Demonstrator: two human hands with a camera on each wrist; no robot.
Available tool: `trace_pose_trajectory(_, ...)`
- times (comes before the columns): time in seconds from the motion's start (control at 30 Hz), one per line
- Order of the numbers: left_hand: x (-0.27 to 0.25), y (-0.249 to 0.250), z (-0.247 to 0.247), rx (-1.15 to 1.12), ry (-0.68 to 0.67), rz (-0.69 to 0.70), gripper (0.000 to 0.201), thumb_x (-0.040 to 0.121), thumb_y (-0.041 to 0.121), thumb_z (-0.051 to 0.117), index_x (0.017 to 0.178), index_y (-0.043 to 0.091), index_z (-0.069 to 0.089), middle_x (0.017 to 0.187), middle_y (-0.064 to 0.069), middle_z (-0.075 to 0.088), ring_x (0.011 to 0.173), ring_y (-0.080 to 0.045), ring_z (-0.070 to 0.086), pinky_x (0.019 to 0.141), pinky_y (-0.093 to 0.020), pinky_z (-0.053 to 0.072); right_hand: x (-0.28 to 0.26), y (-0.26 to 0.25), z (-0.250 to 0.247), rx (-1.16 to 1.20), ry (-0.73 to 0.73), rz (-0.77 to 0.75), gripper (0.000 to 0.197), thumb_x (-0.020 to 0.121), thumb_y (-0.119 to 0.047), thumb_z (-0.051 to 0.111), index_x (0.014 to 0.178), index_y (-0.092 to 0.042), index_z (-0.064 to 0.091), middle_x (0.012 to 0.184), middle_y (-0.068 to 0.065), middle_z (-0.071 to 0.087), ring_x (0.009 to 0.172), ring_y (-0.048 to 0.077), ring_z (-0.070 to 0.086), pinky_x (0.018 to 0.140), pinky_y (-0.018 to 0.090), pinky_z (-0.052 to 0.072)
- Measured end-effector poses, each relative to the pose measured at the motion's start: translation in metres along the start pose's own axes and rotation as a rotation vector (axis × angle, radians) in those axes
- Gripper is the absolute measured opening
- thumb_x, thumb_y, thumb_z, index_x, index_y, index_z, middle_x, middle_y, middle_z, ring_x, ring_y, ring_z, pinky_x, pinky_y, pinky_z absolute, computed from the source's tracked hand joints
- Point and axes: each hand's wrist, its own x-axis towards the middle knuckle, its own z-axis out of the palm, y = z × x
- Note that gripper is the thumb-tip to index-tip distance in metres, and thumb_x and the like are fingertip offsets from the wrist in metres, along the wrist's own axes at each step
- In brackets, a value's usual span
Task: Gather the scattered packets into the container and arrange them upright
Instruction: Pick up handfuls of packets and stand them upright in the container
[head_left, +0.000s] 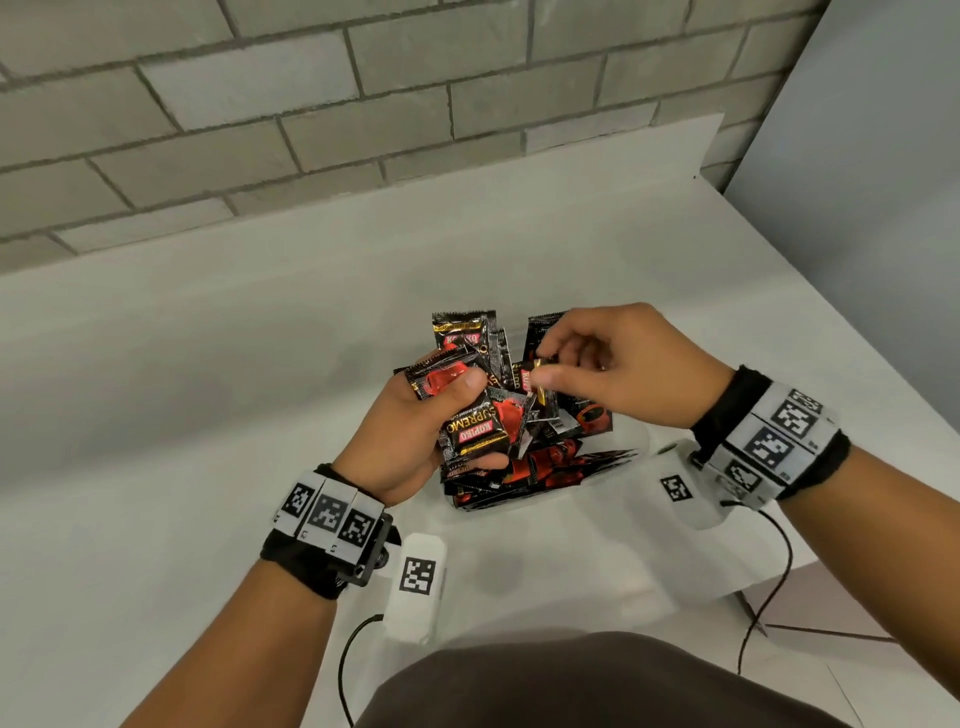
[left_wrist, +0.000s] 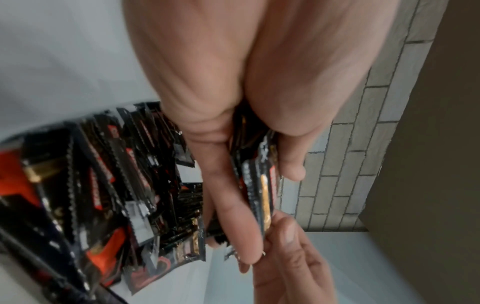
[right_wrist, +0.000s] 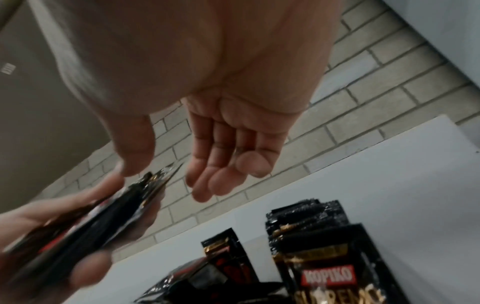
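My left hand (head_left: 470, 418) grips a bunch of black-and-red coffee packets (head_left: 475, 426) above the table, thumb on top and fingers under them. In the left wrist view the left hand (left_wrist: 267, 195) holds the bunch (left_wrist: 262, 185) edge-on. My right hand (head_left: 545, 358) pinches the gold top edge of one packet (head_left: 535, 376) in that bunch; in the right wrist view the right hand (right_wrist: 168, 172) has its thumb and fingers on either side of the packet tips (right_wrist: 155, 181). Below the hands, more packets (head_left: 550, 462) stand and lean together in a pile (left_wrist: 116, 185) (right_wrist: 332, 267). The container's walls are hard to make out.
The white table (head_left: 208, 389) backs onto a grey brick wall (head_left: 311, 130), and its right edge (head_left: 810, 291) drops away. White tagged pods hang on cables by each wrist (head_left: 415, 587) (head_left: 685, 488). My dark clothing fills the bottom of the head view.
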Motion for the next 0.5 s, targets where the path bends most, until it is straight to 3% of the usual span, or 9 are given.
trace_pose_trajectory(0.07, 0.001, 0.0, 0.003, -0.03, -0.014, 0.006, 0.043, 0.098, 0.021, 0.058, 0.137, 0.002, 0.053, 0.125, -0.027, 0.069, 0.103, -0.051, 0.071, 0.063, -0.046, 0.064, -0.002, -0.003, 0.007, 0.034, -0.032, -0.003, 0.027, 0.081, -0.045, 0.079, 0.094, -0.024, 0.07, 0.074, -0.008, 0.066, 0.064, 0.005, 0.06, 0.061, 0.016, 0.047)
trace_pose_trajectory(0.13, 0.003, -0.001, 0.002, -0.047, 0.004, 0.005, 0.04, 0.1, 0.018, 0.058, 0.137, 0.003, 0.053, 0.125, -0.027, 0.068, 0.103, -0.05, 0.071, 0.063, -0.046, 0.063, -0.002, 0.0, 0.012, 0.105, -0.001, 0.023, 0.017, 0.084, -0.036, 0.079, 0.089, -0.023, 0.068, 0.075, -0.005, 0.068, 0.063, 0.007, 0.063, 0.062, 0.025, 0.052)
trace_pose_trajectory(0.2, 0.004, -0.002, -0.002, -0.025, 0.024, 0.0, 0.039, 0.1, 0.017, 0.059, 0.135, 0.004, 0.054, 0.125, -0.026, 0.069, 0.105, -0.048, 0.071, 0.065, -0.051, 0.064, -0.001, 0.005, 0.012, 0.217, 0.057, 0.079, 0.014, 0.088, -0.024, 0.077, 0.088, -0.019, 0.064, 0.079, 0.002, 0.07, 0.064, 0.019, 0.07, 0.065, 0.037, 0.059)
trace_pose_trajectory(0.33, 0.003, -0.004, -0.009, 0.032, 0.09, -0.015, 0.035, 0.097, 0.016, 0.062, 0.131, 0.006, 0.059, 0.122, -0.024, 0.071, 0.103, -0.041, 0.073, 0.066, -0.054, 0.063, -0.003, 0.008, 0.0, 0.343, 0.146, 0.147, 0.013, 0.089, -0.01, 0.074, 0.093, -0.016, 0.063, 0.09, 0.009, 0.071, 0.06, 0.03, 0.073, 0.062, 0.043, 0.06)
trace_pose_trajectory(0.4, 0.003, -0.004, -0.013, 0.032, 0.123, -0.023, 0.034, 0.098, 0.016, 0.062, 0.13, 0.006, 0.06, 0.122, -0.023, 0.07, 0.103, -0.041, 0.074, 0.065, -0.052, 0.063, -0.003, 0.01, -0.011, 0.319, 0.164, 0.142, 0.012, 0.087, -0.009, 0.076, 0.095, -0.016, 0.069, 0.088, 0.006, 0.073, 0.059, 0.026, 0.072, 0.066, 0.042, 0.061)
trace_pose_trajectory(0.5, 0.003, -0.004, -0.017, 0.042, 0.143, -0.02, 0.035, 0.099, 0.017, 0.062, 0.131, 0.004, 0.058, 0.123, -0.025, 0.069, 0.103, -0.041, 0.074, 0.066, -0.051, 0.063, -0.003, 0.017, -0.027, 0.133, 0.043, 0.116, 0.014, 0.084, -0.008, 0.078, 0.093, -0.019, 0.075, 0.078, -0.005, 0.073, 0.061, 0.011, 0.067, 0.069, 0.027, 0.057)
